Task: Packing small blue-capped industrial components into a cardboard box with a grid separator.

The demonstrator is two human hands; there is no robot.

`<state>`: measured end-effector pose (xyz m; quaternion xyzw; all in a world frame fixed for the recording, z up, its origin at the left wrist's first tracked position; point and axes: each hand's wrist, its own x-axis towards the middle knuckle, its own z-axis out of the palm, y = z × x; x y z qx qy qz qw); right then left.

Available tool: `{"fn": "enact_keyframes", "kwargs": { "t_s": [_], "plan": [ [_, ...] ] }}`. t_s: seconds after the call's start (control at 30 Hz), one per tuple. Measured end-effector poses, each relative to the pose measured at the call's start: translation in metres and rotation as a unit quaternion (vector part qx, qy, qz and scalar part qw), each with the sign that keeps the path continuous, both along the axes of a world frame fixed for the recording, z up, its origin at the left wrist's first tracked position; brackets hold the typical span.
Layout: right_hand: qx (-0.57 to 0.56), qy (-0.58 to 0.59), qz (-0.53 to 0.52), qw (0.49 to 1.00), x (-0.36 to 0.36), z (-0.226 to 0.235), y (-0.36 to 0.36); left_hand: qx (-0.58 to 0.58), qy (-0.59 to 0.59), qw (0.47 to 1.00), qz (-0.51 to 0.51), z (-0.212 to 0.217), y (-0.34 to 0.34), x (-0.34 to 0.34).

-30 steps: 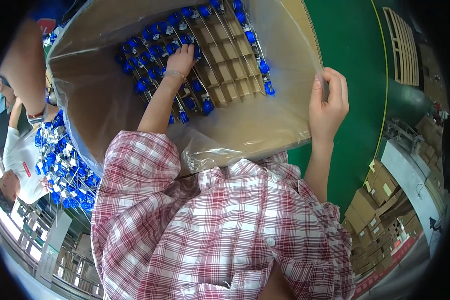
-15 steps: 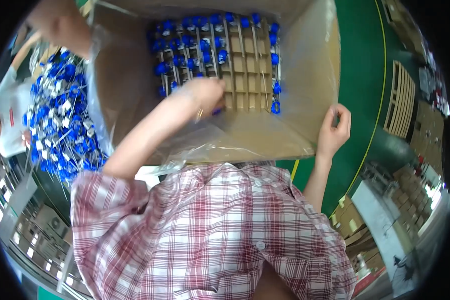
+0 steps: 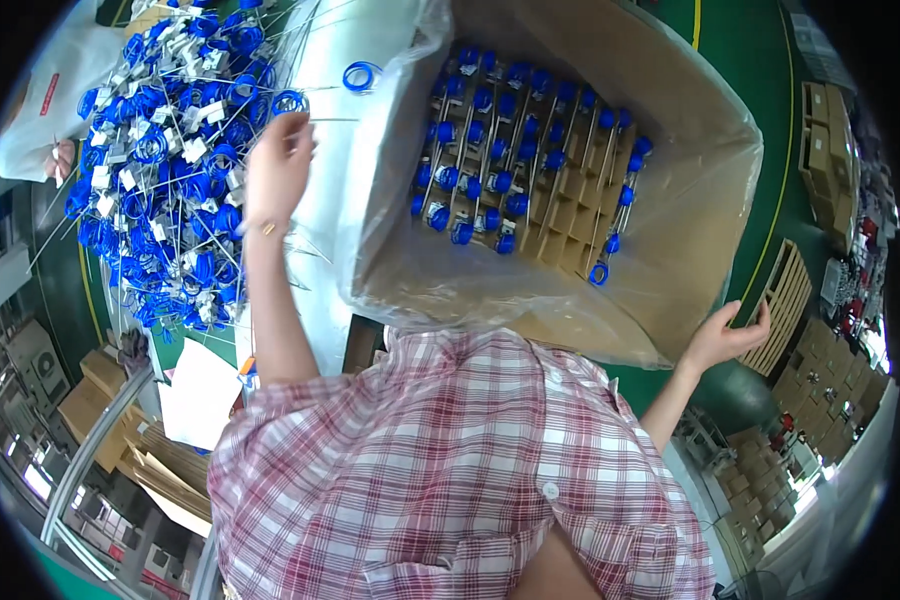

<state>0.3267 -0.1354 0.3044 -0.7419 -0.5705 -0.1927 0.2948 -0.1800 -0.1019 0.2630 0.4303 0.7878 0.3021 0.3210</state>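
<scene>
Left hand (image 3: 280,165) has bare desk (image 3: 320,295) open at five o'clock, but the lined carton (image 3: 390,180) blocks three and heaped blue coils (image 3: 160,170) jam nine!

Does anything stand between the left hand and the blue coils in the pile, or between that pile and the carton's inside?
Nothing visible separates the left hand from the pile; it is beside an edge coil. The carton has its left wall, clear liner over the rim, between pile and interior.
</scene>
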Motion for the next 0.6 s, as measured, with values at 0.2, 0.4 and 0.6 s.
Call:
{"fn": "enact_keyframes", "kwargs": {
  "t_s": [0.2,0.4,0.6],
  "plan": [
    [-0.043,-0.028,-0.01,0.999,-0.034,0.013,-0.01,0.022,0.228,0.973,-0.035,-0.129,0.092,-0.012],
    [-0.1,-0.048,-0.034,0.993,-0.02,0.002,-0.036,-0.101,0.201,0.971,-0.08,-0.168,0.119,-0.025],
    [-0.146,0.096,-0.083,0.981,-0.001,-0.019,-0.04,0.019,0.191,0.979,-0.064,-0.06,0.07,-0.014]
  ]
}}
